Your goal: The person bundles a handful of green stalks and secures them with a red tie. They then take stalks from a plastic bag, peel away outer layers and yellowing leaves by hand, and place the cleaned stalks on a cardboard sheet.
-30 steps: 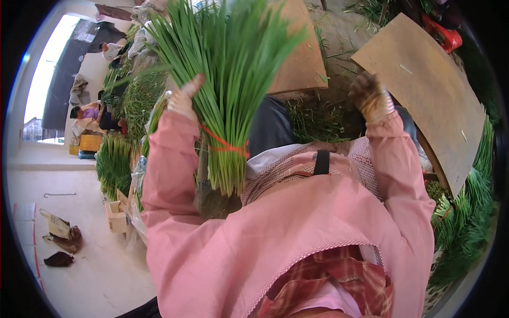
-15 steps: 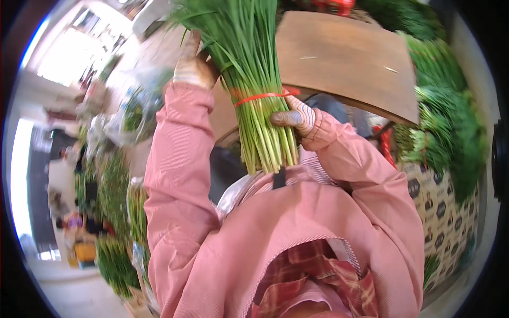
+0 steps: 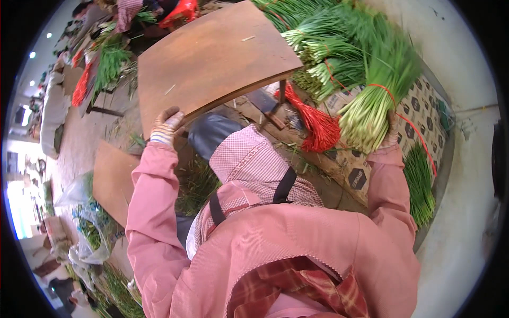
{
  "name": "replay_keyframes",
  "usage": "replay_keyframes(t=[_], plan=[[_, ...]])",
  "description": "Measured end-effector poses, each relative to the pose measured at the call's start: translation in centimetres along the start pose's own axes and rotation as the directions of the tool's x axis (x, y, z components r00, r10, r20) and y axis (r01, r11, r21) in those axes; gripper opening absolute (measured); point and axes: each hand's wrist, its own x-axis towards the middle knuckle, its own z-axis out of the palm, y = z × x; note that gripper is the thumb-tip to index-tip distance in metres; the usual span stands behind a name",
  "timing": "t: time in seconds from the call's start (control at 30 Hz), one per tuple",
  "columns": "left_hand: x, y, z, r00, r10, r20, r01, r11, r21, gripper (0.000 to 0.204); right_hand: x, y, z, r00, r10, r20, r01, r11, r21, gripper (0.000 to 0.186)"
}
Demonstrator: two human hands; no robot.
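Note:
At the right, a bundle of green chives [image 3: 366, 119] with pale stem ends hangs tilted, bound by a red tie [image 3: 386, 91] with a long loose end. Beneath it, my right hand [image 3: 392, 132], gloved, is wrapped round the stems; most of its fingers are hidden. My left hand [image 3: 167, 126], in a striped glove with bare-looking darkened fingertips, is curled at the near edge of a brown wooden table [image 3: 212, 58]. No chives are in this hand.
Several tied chive bundles [image 3: 331, 50] are piled beyond my right hand on printed cardboard [image 3: 358, 172]. Red ties [image 3: 321, 127] hang beside the table. Another chive bundle [image 3: 419, 185] lies by the right wall. Other people [image 3: 130, 10] are at the far left.
The chive bundle has moved from the middle, where both hands held it, to the right in my right hand. My left hand has let go and come to the table edge. The view has turned right.

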Motion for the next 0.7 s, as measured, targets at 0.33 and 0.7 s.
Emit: replay_keyframes(t=[0.33, 0.7], plan=[[2.8, 0.9, 17.0, 0.523, 0.519, 0.676, -0.848, 0.236, 0.474, 0.045, -2.6, 1.3, -12.3, 0.814, -0.017, -0.580, 0.062, 0.996, 0.058, 0.057], [9.3, -0.3, 20.5, 0.659, 0.431, 0.616, -0.560, -0.266, 0.785, 0.093, 16.7, 0.6, -1.3, 0.983, -0.158, 0.088, 0.167, 0.981, -0.100, 0.059]])
